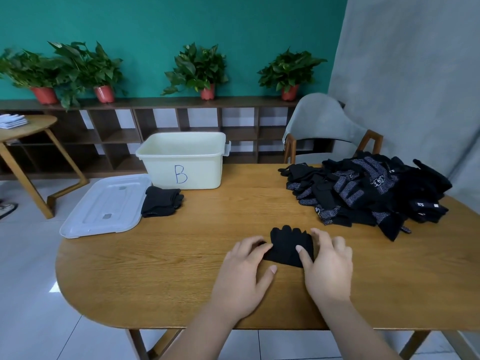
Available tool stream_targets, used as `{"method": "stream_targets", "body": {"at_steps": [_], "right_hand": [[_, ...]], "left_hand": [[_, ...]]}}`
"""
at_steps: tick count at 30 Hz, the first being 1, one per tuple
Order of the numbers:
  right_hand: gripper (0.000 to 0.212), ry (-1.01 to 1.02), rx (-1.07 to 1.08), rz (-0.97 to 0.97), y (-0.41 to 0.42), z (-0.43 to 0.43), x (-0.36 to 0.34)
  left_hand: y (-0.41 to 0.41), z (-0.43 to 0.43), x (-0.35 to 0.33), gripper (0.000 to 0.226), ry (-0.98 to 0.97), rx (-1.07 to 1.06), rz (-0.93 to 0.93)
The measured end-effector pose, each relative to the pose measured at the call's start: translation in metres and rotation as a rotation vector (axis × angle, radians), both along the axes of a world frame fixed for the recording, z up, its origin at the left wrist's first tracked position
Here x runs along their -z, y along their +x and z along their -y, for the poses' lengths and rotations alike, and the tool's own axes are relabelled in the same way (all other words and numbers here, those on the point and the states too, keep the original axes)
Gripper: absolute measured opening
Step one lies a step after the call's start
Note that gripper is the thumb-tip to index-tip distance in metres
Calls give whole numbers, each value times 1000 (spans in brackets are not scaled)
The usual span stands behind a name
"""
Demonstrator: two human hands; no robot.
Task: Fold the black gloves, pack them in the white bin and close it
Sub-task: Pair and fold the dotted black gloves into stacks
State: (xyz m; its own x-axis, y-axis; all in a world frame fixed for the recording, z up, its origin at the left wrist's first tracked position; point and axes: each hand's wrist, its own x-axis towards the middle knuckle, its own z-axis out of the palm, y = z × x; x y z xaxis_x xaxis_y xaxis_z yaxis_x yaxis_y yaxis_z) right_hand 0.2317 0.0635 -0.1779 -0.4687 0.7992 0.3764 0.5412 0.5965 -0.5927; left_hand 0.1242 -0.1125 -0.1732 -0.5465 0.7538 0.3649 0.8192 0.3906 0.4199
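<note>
- While both hands rest on it, one black glove (287, 248) lies flat on the worktop (181, 268), near the front edge.
- Left hand (246, 271): grip open, fingertips pressing the glove's left edge.
- Right hand (328, 266): grip open, thumb and fingers laid on the glove's right side.
- White bin (184, 162) stands open at the rear and bears a blue handwritten "B".
- Lid (104, 206) lies flat to the bin's left.
- Folded gloves (161, 201) lie just beside the lid.
- Glove pile (371, 193) sits at the right; its white tags are unreadable.

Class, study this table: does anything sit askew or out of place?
The pale grey plastic lid lies skewed, overhanging the far-left edge of the oval wooden table. The unfolded black gloves form a loose heap on the right.
</note>
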Motion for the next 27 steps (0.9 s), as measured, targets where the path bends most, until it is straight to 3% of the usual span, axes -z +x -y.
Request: {"method": "stream_targets", "body": {"at_steps": [3, 7, 9, 13, 19, 23, 27], "right_hand": [[50, 145, -63, 80, 0, 2, -2], [64, 33, -229, 469, -14, 1, -1], [65, 3, -223, 520, -17, 2, -1], [64, 16, -201, 465, -15, 3, -4], [37, 49, -267, 63, -3, -1, 4], [26, 135, -255, 103, -1, 2, 6], [24, 403, -315, 128, -2, 9, 7]], "left_hand": [[7, -1, -5, 60, -105, 107, -84], [9, -4, -4, 66, -234, 172, -100], [8, -6, -3, 68, -275, 173, -102], [9, -8, -1, 68, -265, 165, -141], [13, -3, 2, 48, -82, 166, -230], [12, -1, 4, 36, -40, 79, -245], [7, 6, 8, 26, 10, -67, -213]]}}
